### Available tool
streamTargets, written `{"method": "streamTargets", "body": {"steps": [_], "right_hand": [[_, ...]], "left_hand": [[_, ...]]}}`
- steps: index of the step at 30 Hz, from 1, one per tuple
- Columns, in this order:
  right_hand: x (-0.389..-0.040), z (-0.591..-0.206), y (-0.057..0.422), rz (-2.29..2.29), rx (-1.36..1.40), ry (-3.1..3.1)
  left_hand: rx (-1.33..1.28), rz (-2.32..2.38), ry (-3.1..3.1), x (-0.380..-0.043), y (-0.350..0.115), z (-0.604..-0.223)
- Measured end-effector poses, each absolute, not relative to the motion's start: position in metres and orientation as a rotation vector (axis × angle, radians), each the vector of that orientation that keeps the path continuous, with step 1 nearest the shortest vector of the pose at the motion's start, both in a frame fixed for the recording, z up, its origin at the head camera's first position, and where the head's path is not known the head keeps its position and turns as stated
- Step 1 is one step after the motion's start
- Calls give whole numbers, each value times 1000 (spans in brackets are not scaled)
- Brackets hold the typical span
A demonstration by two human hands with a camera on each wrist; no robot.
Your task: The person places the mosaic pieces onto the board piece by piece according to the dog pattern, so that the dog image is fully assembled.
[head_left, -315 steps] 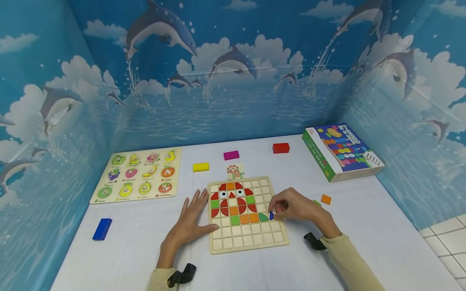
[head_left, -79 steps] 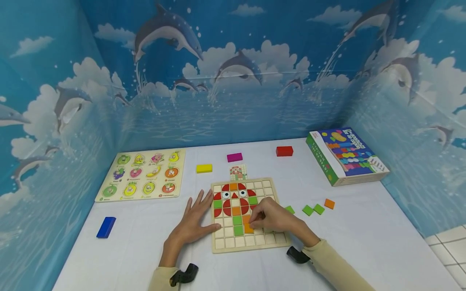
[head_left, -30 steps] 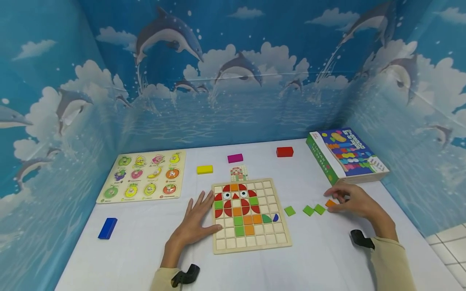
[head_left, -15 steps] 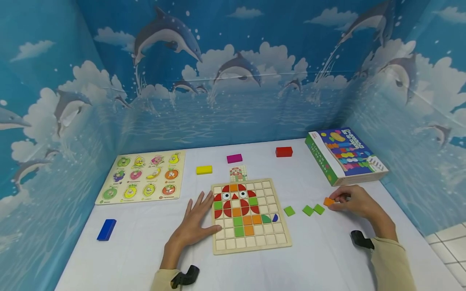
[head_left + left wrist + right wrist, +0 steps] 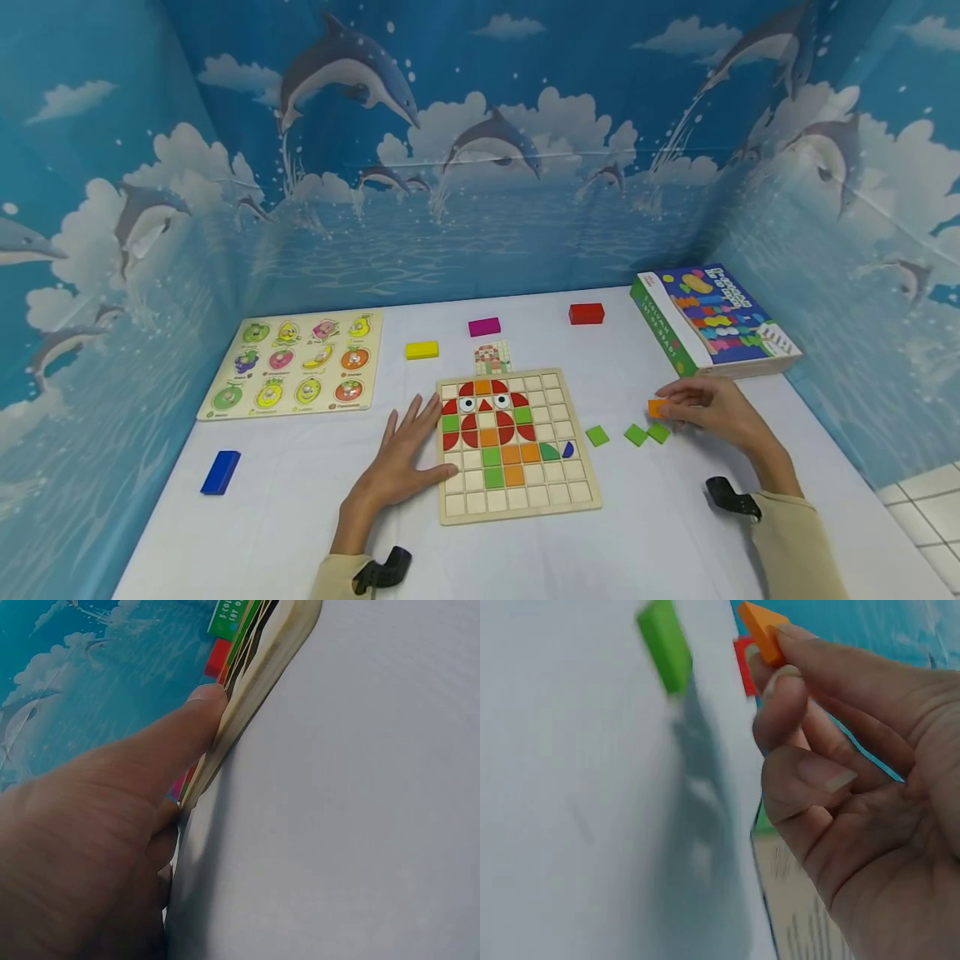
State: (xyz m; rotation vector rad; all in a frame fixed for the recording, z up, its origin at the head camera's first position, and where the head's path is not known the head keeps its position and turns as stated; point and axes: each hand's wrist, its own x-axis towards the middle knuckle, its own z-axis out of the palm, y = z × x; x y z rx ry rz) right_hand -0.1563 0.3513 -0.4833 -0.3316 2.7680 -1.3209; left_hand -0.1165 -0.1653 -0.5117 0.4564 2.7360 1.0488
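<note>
In the head view my left hand (image 5: 396,468) lies with fingers spread along the left edge of a wooden grid board (image 5: 557,493), thumb over its rim. The left wrist view shows that thumb (image 5: 180,724) at the board's edge. Red, green and orange pieces make a face-like figure on the board, with a green quarter-round (image 5: 550,451) and a small blue piece (image 5: 568,449) at right. My right hand (image 5: 723,412) pinches an orange square tile (image 5: 763,631) between thumb and fingers, raised over the table. Just below it lie two green tiles (image 5: 636,434); another green tile (image 5: 597,436) sits nearer the board.
A small pattern card (image 5: 492,357) stands behind the board. Further back are yellow (image 5: 422,350), magenta (image 5: 484,327) and red (image 5: 587,313) blocks. A fruit puzzle board (image 5: 292,364) and blue block (image 5: 221,472) lie left; a game box (image 5: 716,321) sits back right.
A green and an orange tile have been added to the board's lower row, and the blue piece was released. My right hand has lifted the orange tile and moved left; my left hand stays put.
</note>
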Motion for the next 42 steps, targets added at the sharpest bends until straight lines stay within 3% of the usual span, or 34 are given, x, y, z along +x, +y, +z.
{"method": "streamTargets", "body": {"steps": [9, 17, 42], "right_hand": [[-149, -474, 259, -1498, -646, 2497], [-140, -485, 210, -1529, -792, 2328], [-126, -491, 170, -1373, -911, 2515]], "left_hand": [[464, 1041, 2743, -117, -166, -513], [468, 1044, 2746, -117, -165, -514], [461, 1031, 2751, -117, -165, -513]]}}
